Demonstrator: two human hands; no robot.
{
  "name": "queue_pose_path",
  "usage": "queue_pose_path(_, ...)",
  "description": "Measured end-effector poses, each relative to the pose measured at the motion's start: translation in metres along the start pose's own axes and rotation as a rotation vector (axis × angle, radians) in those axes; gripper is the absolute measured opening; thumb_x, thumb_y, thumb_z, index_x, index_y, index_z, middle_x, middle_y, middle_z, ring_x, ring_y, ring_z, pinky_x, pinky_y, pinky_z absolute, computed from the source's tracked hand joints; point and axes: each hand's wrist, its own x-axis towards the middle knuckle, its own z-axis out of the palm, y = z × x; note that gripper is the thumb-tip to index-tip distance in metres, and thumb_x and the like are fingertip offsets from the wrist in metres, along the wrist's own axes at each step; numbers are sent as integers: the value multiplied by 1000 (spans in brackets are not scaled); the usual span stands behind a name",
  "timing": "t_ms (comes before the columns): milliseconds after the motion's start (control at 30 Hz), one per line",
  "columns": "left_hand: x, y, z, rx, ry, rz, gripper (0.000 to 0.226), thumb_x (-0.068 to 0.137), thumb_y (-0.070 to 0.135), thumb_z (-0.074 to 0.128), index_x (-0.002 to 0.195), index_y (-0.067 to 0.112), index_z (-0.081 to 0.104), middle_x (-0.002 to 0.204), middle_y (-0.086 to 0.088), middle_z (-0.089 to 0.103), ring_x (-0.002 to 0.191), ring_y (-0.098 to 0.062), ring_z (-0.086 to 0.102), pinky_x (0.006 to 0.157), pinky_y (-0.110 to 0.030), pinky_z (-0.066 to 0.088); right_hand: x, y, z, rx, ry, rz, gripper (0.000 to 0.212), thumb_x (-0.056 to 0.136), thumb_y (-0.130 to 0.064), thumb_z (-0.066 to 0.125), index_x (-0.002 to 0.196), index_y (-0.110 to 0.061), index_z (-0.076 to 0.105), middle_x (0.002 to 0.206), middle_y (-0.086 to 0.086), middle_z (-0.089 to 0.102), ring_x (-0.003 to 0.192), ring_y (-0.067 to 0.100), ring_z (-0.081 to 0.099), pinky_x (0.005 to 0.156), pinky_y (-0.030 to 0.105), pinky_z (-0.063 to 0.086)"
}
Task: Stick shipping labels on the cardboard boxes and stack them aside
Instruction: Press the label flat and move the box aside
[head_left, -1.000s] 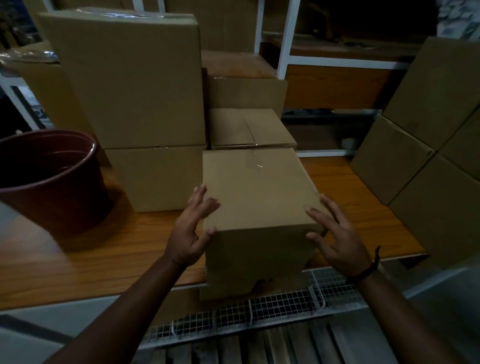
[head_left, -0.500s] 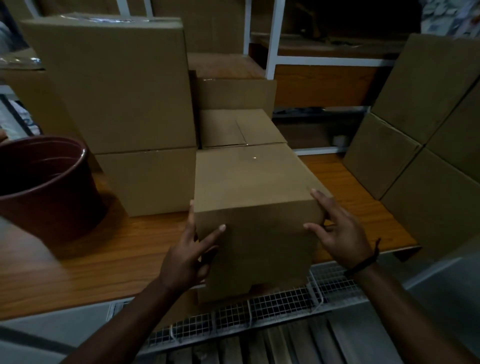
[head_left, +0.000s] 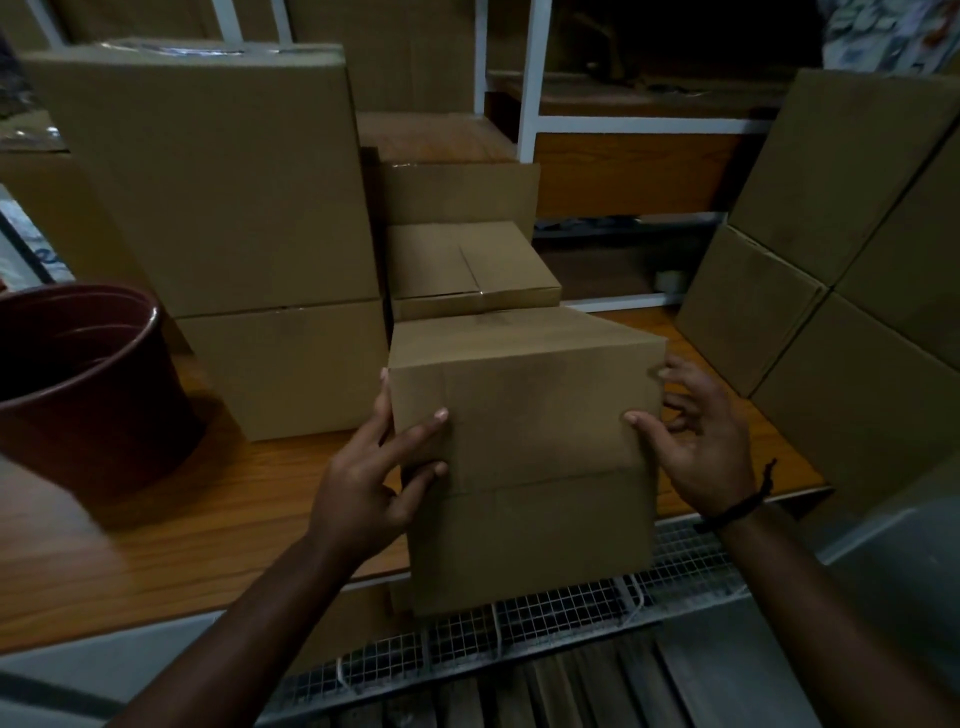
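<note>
The wooden table (head_left: 156, 545) spans the view beneath both hands. Beyond the left fingers (head_left: 385, 400) rises a tall stack of boxes (head_left: 218, 182); outside the right fingers (head_left: 675, 402) more cartons (head_left: 831, 312) lean. A maroon bucket (head_left: 88, 395) stands well left of the left hand (head_left: 363, 499). Between the hands is the cardboard box (head_left: 524, 415) at the table's near edge, gripped by both, thumbs on its front face and fingers wrapping its sides. A smaller box (head_left: 467, 265) sits just past the fingertips. The right hand (head_left: 701, 441) wears a dark wristband (head_left: 743, 506).
</note>
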Motion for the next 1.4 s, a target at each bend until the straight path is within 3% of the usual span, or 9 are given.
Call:
queue_pose_path(200,3,4,3,1,20,7,57,91,46,57,144,48,37,161,-17,21,139,-32,40,92,-47,56,-27,13,8,-23,-197,4,70,72,-60,67,136,-46,44,154,13,25,138,12,32,105,17,39)
queue_pose_path(333,-7,-1,13,85,-7,76,62,95,56,49,150,41,27,165,-13,0,147,-26,22,99,-40,48,-34,17,18,-116,-223,121,84,68,-72,61,141,-60,21,151,25,28,132,40,41,100,45,47)
queue_pose_path(433,-21,-7,17,94,-119,91,72,91,62,52,153,43,21,162,-19,-13,148,-30,10,96,-53,50,-34,15,18,-131,-217,104,86,68,-69,62,142,-58,20,148,18,33,128,38,45,98,36,45)
queue_pose_path(567,-9,5,11,31,-118,54,70,91,63,52,151,40,26,163,-15,-16,141,-29,23,95,-40,50,-19,4,9,-74,-222,105,81,67,-67,66,136,-67,25,143,4,36,125,24,45,97,35,49)
queue_pose_path(733,26,20,-13,-99,-72,-91,74,79,76,53,145,57,27,165,3,-11,143,-21,24,103,-31,42,24,-23,-10,-50,-242,134,83,71,-40,79,140,-50,34,135,-5,40,120,10,43,85,13,43)
queue_pose_path(933,59,-3,-26,-375,-135,-315,70,69,66,72,133,53,49,156,10,36,147,-17,26,113,-55,34,61,-38,-2,-128,-416,327,78,72,-57,72,142,-48,38,146,-6,43,129,17,43,102,39,43)
queue_pose_path(1100,53,-29,-14,-422,-217,-460,63,71,60,70,130,56,49,149,18,43,149,-12,20,117,-59,23,66,-30,24,-45,-537,449,71,79,-47,73,141,-44,40,151,-11,38,136,17,37,99,35,38)
queue_pose_path(1267,48,-34,-8,-533,-187,-576,66,66,60,75,127,63,49,158,6,31,144,-23,31,102,-56,46,57,-25,43,-17,-456,499,68,80,-43,74,141,-37,45,148,-9,42,135,15,39,100,35,39)
queue_pose_path(1400,49,-37,-6,-589,-198,-590,66,65,66,73,127,59,51,159,3,30,138,-23,41,89,-36,57,55,-28,45,-37,-449,528,64,81,-45,73,139,-35,47,147,-7,44,133,13,41,96,31,40)
